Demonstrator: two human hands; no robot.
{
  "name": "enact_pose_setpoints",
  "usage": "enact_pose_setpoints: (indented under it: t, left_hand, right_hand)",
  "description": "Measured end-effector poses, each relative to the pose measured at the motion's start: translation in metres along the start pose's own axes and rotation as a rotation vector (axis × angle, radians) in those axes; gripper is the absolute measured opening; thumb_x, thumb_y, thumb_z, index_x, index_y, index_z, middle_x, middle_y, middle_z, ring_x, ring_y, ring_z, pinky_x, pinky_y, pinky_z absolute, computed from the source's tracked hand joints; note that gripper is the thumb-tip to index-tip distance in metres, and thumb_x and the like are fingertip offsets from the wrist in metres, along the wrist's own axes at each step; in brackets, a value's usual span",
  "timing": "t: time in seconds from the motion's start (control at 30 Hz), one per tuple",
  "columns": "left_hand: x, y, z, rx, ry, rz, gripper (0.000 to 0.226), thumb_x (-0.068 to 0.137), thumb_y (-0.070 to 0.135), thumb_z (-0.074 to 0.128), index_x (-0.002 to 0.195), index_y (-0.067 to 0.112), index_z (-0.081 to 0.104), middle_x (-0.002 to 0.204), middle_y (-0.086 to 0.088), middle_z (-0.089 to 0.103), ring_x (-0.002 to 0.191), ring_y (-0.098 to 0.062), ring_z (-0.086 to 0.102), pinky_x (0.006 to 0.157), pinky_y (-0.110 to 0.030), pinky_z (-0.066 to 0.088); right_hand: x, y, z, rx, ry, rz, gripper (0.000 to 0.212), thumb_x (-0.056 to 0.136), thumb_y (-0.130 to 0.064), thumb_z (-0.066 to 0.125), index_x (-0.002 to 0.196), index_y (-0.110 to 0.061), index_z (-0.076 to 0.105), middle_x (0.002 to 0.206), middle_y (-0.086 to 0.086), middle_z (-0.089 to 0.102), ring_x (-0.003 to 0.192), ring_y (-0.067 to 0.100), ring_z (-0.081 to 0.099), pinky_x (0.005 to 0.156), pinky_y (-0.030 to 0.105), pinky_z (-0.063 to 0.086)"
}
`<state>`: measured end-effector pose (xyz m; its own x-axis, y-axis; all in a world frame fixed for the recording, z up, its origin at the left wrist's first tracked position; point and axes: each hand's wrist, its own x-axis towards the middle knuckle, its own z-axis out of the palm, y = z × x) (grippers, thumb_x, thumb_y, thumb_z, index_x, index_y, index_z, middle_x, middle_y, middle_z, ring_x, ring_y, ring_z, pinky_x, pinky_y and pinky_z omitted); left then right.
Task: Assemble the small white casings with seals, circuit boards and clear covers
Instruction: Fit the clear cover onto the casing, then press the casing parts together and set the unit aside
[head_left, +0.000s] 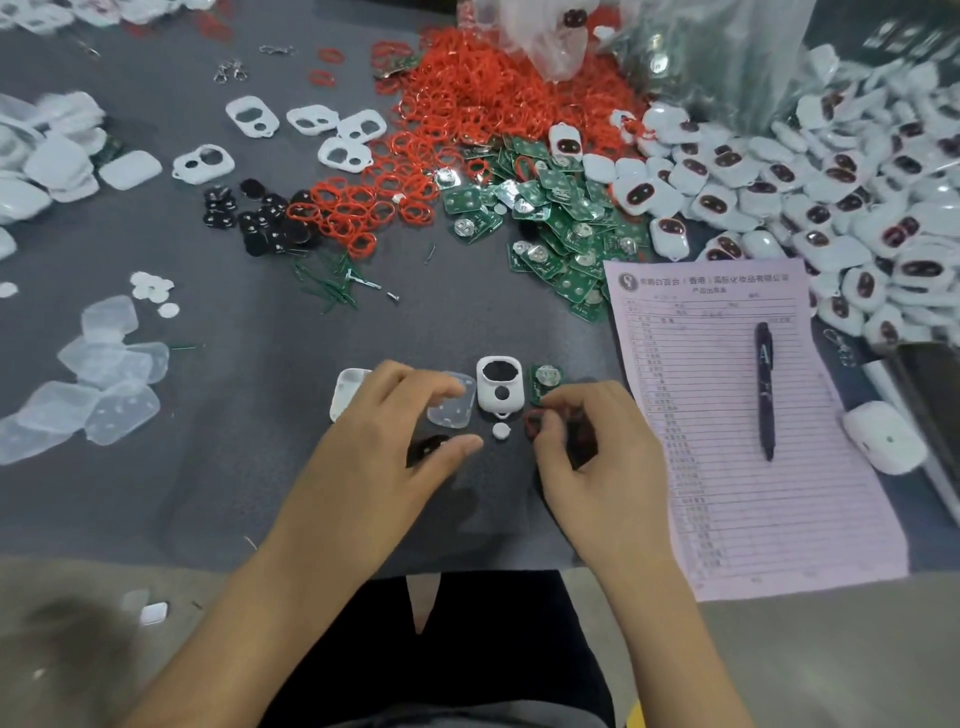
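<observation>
A white casing (498, 385) with two holes lies face up near the table's front edge. A green circuit board (545, 382) sits just right of it, and a clear cover (457, 408) just left. A small white round button (501, 431) lies below the casing. My right hand (597, 447) pinches a red seal ring (534, 422) at its fingertips. My left hand (400, 421) hovers with spread fingers over the clear cover and a black rubber pad (428, 448). Another white shell (347, 389) lies behind my left hand.
Red seal rings (467, 104) are heaped at the back, with green boards (561, 223) beside them and finished white units (831, 208) at right. Clear covers (98, 384) lie at left, black pads (260, 218) mid-table. A pink form (727, 415) with a pen (764, 389) lies right.
</observation>
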<state>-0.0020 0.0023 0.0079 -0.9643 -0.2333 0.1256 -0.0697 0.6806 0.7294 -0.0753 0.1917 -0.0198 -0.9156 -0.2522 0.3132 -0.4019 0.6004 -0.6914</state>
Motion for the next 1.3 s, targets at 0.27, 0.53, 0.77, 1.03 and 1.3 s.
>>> enact_pose_setpoints:
  t: [0.27, 0.53, 0.77, 1.03, 1.3]
  left_hand:
    - [0.046, 0.023, 0.005, 0.180, -0.090, 0.032, 0.016, 0.093, 0.047, 0.069, 0.104, 0.036, 0.067, 0.101, 0.012, 0.051, 0.094, -0.008, 0.056, 0.063, -0.018, 0.033]
    - [0.065, 0.031, 0.027, 0.349, -0.122, -0.050, 0.024, 0.091, 0.060, 0.064, 0.097, 0.036, 0.062, 0.095, 0.010, 0.050, 0.103, -0.019, 0.058, 0.070, -0.033, 0.033]
    - [0.067, 0.034, 0.030, 0.418, -0.123, -0.030, 0.045, 0.087, 0.074, 0.057, 0.093, 0.030, 0.050, 0.100, 0.003, 0.054, 0.103, -0.023, 0.056, 0.071, -0.035, 0.036]
    - [0.056, 0.028, 0.029, 0.158, 0.024, -0.027, 0.028, 0.086, 0.042, 0.071, 0.097, 0.019, 0.059, 0.101, 0.002, 0.052, 0.096, -0.022, 0.056, 0.077, -0.034, 0.046]
    - [0.017, 0.023, 0.002, -0.943, -0.061, -0.384, 0.017, 0.076, 0.041, 0.073, 0.079, 0.025, 0.071, 0.088, 0.001, 0.072, 0.079, -0.014, 0.072, 0.071, -0.030, 0.054]
  right_hand:
    - [-0.012, 0.005, -0.012, 0.008, -0.028, -0.032, 0.020, 0.087, -0.011, 0.080, 0.102, -0.021, 0.073, 0.099, -0.010, 0.058, 0.096, -0.002, 0.056, 0.080, 0.007, 0.038]
    - [-0.008, 0.007, -0.007, 0.005, -0.038, -0.044, 0.006, 0.095, -0.007, 0.071, 0.094, -0.013, 0.073, 0.100, -0.004, 0.058, 0.095, 0.001, 0.056, 0.086, 0.009, 0.039]
    - [-0.009, 0.006, -0.013, 0.207, 0.131, 0.053, 0.006, 0.099, -0.029, 0.058, 0.097, -0.032, 0.063, 0.097, -0.012, 0.065, 0.092, 0.008, 0.063, 0.080, 0.011, 0.043]
    - [-0.011, 0.004, -0.006, 0.266, 0.201, 0.154, 0.009, 0.096, -0.039, 0.060, 0.093, -0.033, 0.064, 0.082, -0.010, 0.066, 0.072, 0.011, 0.064, 0.067, 0.012, 0.045]
    - [-0.011, -0.010, -0.004, 0.311, 0.146, 0.125, 0.010, 0.090, -0.029, 0.074, 0.091, -0.036, 0.067, 0.084, -0.010, 0.065, 0.070, 0.011, 0.061, 0.065, 0.013, 0.044]
